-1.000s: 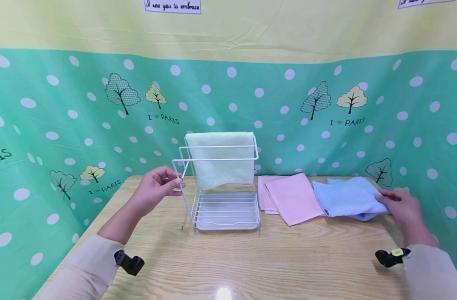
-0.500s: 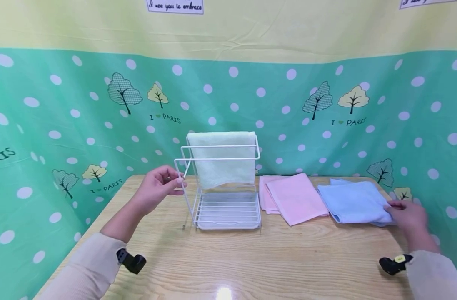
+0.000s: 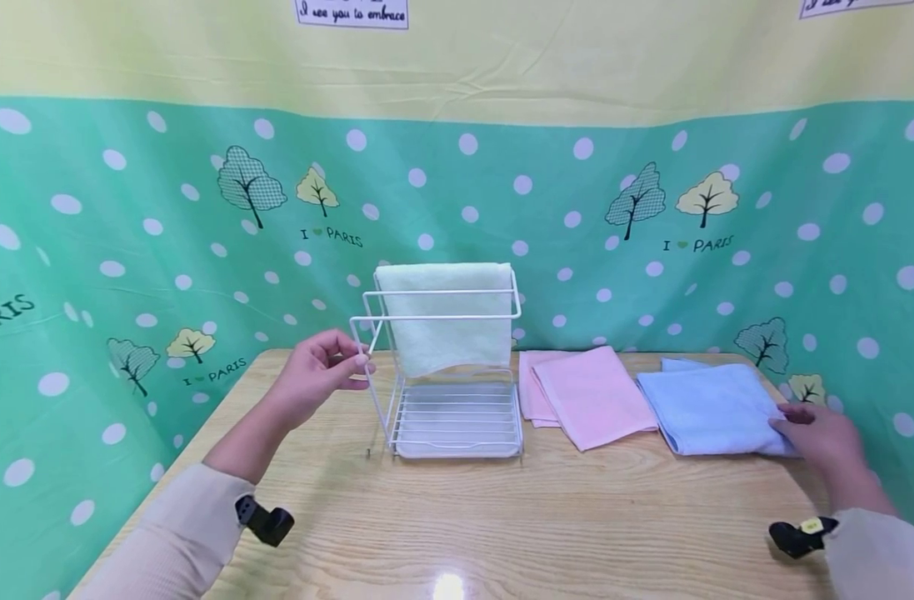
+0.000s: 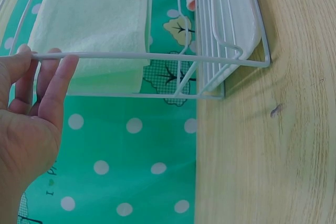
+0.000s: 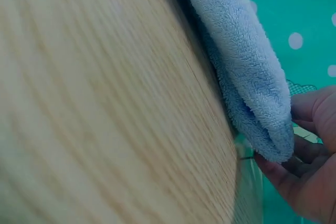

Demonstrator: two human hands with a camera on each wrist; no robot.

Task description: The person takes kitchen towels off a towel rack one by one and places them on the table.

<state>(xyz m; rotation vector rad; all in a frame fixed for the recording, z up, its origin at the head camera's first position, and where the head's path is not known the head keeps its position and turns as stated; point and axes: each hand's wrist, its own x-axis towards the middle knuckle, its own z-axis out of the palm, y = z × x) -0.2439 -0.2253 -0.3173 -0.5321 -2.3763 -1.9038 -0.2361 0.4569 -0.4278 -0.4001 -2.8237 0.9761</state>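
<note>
A white wire rack [image 3: 457, 421] stands at the back middle of the wooden table [image 3: 501, 517], with a pale green towel [image 3: 443, 337] draped over its top rail. My left hand [image 3: 352, 364] pinches the rack's front left wire; the left wrist view shows its fingers [image 4: 58, 77] on the rail [image 4: 157, 56] in front of the green towel [image 4: 94, 19]. Right of the rack lie two folded pink towels [image 3: 591, 396] and a folded blue towel [image 3: 715, 408]. My right hand [image 3: 805, 429] grips the blue towel's right corner, and the fingers [image 5: 304, 150] curl under its folded edge [image 5: 236, 61].
A green polka-dot curtain [image 3: 127, 250] with tree prints closes in the table at the back and both sides. The table's right edge runs just beyond my right hand. Bare wood lies in front of the rack and towels.
My right hand has drawn the blue towel a little to the right and nearer, away from the pink towels. My left hand has stayed on the rack.
</note>
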